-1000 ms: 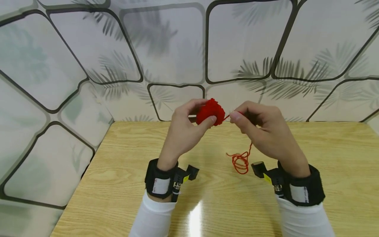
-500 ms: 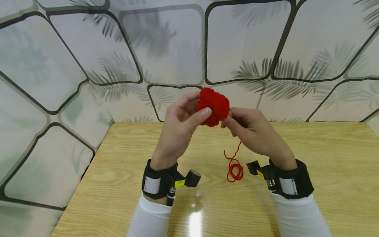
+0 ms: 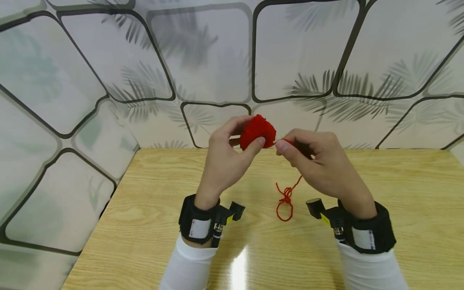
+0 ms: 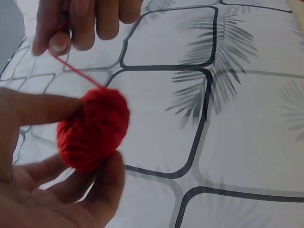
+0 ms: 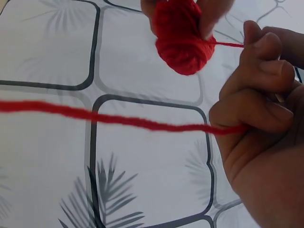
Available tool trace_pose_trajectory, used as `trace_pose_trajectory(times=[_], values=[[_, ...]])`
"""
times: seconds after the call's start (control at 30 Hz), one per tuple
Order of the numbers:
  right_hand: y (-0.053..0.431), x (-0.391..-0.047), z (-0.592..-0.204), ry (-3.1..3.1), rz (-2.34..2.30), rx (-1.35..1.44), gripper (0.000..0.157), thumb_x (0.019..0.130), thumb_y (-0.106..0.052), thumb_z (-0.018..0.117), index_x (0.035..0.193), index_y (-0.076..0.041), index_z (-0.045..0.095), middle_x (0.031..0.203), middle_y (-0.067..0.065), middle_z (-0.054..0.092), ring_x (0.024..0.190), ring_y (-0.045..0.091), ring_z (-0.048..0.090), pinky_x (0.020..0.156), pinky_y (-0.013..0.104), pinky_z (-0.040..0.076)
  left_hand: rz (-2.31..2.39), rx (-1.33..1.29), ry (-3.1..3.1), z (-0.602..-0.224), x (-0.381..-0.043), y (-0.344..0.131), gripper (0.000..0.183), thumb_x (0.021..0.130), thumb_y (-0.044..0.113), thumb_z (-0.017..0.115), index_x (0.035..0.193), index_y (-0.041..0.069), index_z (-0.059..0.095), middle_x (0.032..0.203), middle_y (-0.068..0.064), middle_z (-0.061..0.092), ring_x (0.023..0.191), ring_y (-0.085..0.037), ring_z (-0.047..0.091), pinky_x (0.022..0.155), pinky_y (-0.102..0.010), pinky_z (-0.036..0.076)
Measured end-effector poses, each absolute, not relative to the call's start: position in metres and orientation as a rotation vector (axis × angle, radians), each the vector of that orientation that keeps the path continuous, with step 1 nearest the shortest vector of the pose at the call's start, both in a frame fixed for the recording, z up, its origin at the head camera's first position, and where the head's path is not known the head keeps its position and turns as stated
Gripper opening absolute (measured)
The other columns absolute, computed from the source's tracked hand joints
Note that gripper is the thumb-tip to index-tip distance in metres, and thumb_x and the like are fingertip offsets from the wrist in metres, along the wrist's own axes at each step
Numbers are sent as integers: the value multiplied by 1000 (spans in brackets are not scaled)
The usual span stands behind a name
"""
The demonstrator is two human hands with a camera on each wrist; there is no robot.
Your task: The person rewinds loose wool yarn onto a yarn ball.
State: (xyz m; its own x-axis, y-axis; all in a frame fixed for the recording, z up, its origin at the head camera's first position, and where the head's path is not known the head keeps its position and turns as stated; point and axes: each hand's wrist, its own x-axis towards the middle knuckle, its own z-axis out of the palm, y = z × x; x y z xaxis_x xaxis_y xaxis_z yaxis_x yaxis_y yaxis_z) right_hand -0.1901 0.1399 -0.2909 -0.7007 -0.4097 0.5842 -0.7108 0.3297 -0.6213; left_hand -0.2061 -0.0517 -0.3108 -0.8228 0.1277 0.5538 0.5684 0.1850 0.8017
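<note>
A small red ball of yarn [image 3: 256,133] is held up above the far part of the table by my left hand [image 3: 232,155], thumb on the near side and fingers behind. In the left wrist view the yarn ball [image 4: 97,130] sits between thumb and fingertips. My right hand [image 3: 319,161], just to the right, pinches the red yarn strand [image 5: 228,44] that runs short and taut from the ball. The strand passes through its curled fingers and hangs down to a loose tangle of yarn [image 3: 285,199] on the table.
The wooden table [image 3: 145,225] reaches back to a wall covering [image 3: 203,52] with dark outlines and leaf prints. Each wrist wears a black strap with a small camera, the left camera [image 3: 237,210] and right camera [image 3: 315,208] facing inward.
The ball tilted toward me with the right hand close against it, then tilted back as the right hand drew away to the right. The loose yarn on the table shifted and its loops changed shape.
</note>
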Motion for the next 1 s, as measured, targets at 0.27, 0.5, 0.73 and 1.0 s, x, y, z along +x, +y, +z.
trace_pose_trajectory(times=[0.27,0.5,0.73,1.0], values=[[146,-200,-297,-2199,1376,909,12,89,-7,56,83,-15,63,63,-2,45,50,11,38,45,28,28,-2124,-1105,-2177,-305,-199,-64,33,85,11,62,117,5,57,107,-8,62,94,-25,60,73,-42,51],[141,-210,-307,-2181,1522,982,12,91,-8,53,87,-15,63,70,0,55,55,15,46,49,27,39,-2434,-1109,-1885,-300,-194,-62,38,87,10,59,122,-1,51,112,-16,58,100,-32,56,80,-48,47],[134,-207,-309,-2267,1414,1024,13,94,-14,51,87,-19,60,64,-4,47,49,12,36,43,30,29,-2589,-784,-1501,-302,-198,-50,39,86,5,58,123,0,45,121,-20,53,112,-32,50,95,-45,39],[135,-198,-302,-2334,1268,998,12,93,-19,53,85,-25,61,61,-9,44,49,9,38,45,27,31,-1906,-554,-1884,-308,-205,-50,39,82,13,66,118,6,51,110,-7,58,98,-21,56,78,-37,49]])
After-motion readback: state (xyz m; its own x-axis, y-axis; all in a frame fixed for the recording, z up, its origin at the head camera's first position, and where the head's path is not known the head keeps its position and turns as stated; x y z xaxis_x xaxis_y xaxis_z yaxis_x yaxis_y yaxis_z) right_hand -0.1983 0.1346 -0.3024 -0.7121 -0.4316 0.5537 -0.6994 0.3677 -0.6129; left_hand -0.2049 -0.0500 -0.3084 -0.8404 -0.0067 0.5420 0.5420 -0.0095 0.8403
